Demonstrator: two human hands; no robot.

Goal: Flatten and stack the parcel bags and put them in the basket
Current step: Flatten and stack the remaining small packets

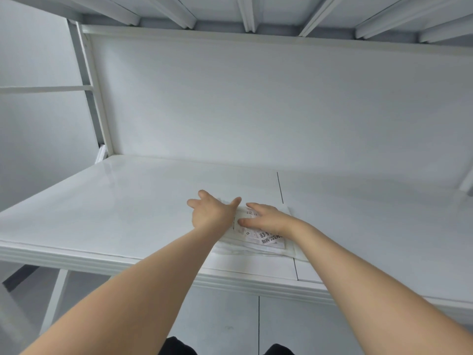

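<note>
A small stack of white parcel bags [261, 245] lies flat on the white table [115, 213], near its front edge. The top bag carries a printed shipping label [268, 238]. My left hand [213, 213] lies spread on the stack's left part, fingers straight and pointing away from me. My right hand [266, 217] presses flat on the label area, fingers pointing left toward the other hand. Both forearms reach in from below. No basket is in view.
The table sits under a white metal bunk frame [92, 98] with slats overhead. A white back panel [256, 111] closes the far side. A thin seam [280, 188] runs across the tabletop just right of the bags.
</note>
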